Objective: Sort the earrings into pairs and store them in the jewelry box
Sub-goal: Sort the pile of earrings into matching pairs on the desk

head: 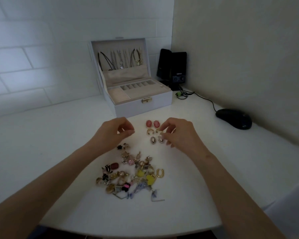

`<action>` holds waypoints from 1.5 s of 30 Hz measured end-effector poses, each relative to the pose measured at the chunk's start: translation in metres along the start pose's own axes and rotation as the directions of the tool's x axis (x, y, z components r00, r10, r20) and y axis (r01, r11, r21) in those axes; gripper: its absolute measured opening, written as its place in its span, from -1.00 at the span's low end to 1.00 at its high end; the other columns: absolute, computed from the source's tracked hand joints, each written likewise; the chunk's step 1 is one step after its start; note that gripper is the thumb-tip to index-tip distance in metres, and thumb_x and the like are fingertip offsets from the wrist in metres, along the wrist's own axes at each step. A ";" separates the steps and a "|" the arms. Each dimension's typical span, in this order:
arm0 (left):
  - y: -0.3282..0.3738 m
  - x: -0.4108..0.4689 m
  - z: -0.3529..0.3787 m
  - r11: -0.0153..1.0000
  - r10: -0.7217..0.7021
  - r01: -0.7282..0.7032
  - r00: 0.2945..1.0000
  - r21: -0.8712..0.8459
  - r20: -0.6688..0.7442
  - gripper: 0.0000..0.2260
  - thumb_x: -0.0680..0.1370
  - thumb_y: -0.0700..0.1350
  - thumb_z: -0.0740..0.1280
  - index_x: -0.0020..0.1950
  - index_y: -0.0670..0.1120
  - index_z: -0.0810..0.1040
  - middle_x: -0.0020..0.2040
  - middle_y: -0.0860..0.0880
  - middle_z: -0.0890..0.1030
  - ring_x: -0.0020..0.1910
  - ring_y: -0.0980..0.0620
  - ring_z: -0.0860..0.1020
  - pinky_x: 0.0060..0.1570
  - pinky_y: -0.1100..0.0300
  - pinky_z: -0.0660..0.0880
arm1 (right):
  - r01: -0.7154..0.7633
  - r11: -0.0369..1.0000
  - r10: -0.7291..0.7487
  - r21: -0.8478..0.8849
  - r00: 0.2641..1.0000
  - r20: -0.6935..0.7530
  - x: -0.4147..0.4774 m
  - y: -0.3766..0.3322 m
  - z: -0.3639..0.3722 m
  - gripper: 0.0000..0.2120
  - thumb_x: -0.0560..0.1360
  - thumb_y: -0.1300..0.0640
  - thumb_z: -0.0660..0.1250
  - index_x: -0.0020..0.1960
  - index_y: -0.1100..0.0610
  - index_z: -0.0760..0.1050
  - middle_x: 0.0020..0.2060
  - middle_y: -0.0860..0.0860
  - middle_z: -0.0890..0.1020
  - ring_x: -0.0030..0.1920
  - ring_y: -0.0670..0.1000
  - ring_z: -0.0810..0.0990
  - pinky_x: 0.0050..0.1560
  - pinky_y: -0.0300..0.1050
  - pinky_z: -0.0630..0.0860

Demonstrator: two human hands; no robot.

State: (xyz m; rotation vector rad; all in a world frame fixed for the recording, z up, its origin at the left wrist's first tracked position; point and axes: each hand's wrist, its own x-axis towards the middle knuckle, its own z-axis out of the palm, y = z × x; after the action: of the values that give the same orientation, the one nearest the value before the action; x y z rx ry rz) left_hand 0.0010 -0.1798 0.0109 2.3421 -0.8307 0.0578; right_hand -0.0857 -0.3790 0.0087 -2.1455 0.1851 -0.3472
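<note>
A white jewelry box (143, 105) stands open at the back of the table, with necklaces hanging in its lid. A mixed pile of earrings (129, 175) lies near me. Beyond it, three pairs are laid out in rows: pink oval earrings (153, 124), gold curved earrings (149, 131) and dark cameo earrings (152, 140). My right hand (179, 133) pinches the right gold curved earring (160, 132) with thumb and forefinger, just above the cameo pair. My left hand (113, 132) hovers left of the rows, fingers curled together with nothing visible in them.
Two black speakers (173, 68) stand right of the box, with a cable and a green clip (179, 94) beside them. A black mouse (234, 119) rests near the right wall. A tiled wall rises behind the white table (50, 144).
</note>
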 end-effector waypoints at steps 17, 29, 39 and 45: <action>-0.029 -0.061 -0.024 0.951 0.124 0.006 0.909 -0.310 0.398 -0.78 0.52 0.00 0.27 0.13 0.08 0.59 0.11 0.02 0.60 0.15 0.03 0.54 0.19 0.05 0.47 | -0.111 0.994 0.066 0.025 0.746 0.663 -0.025 -0.026 0.002 -0.58 0.33 0.42 0.45 0.16 0.21 0.54 -0.16 0.11 0.57 -0.36 0.00 0.64 -0.33 -0.26 0.57; -0.036 -0.082 -0.028 0.944 0.200 -0.063 0.890 -0.324 0.409 -0.68 0.38 0.08 0.42 0.12 0.15 0.53 0.06 0.07 0.50 0.15 0.01 0.47 0.19 0.00 0.44 | 0.089 0.995 -0.096 0.049 0.672 0.734 -0.032 -0.030 0.020 -0.46 0.32 0.30 0.50 0.25 0.02 0.51 -0.06 -0.02 0.63 -0.11 -0.11 0.64 -0.02 -0.33 0.53; -0.048 -0.091 -0.036 0.902 0.208 0.003 0.873 -0.431 0.442 -0.66 0.46 -0.26 0.30 0.22 -0.03 0.46 0.29 0.06 0.42 0.35 0.05 0.37 0.25 0.11 0.42 | 0.155 0.982 -0.185 0.106 0.894 0.408 -0.027 -0.030 0.030 -0.78 0.39 0.24 0.45 -0.02 -0.01 0.62 -0.10 -0.05 0.60 -0.20 -0.16 0.58 -0.27 -0.29 0.55; -0.042 -0.100 -0.039 0.946 0.224 -0.103 0.893 -0.307 0.391 -0.69 0.36 0.23 0.40 0.04 0.19 0.48 0.34 0.22 0.31 0.41 0.15 0.23 0.30 0.11 0.36 | 0.211 0.976 -0.203 0.043 0.832 0.516 -0.030 -0.027 0.037 -0.79 0.43 0.23 0.41 0.01 -0.03 0.61 -0.09 -0.10 0.63 -0.08 -0.21 0.59 -0.01 -0.30 0.53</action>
State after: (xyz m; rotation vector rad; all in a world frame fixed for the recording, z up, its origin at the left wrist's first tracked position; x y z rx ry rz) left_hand -0.0487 -0.0768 -0.0058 2.0347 -1.1651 -0.4835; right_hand -0.1030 -0.3269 0.0064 -2.1972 -0.3607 0.1234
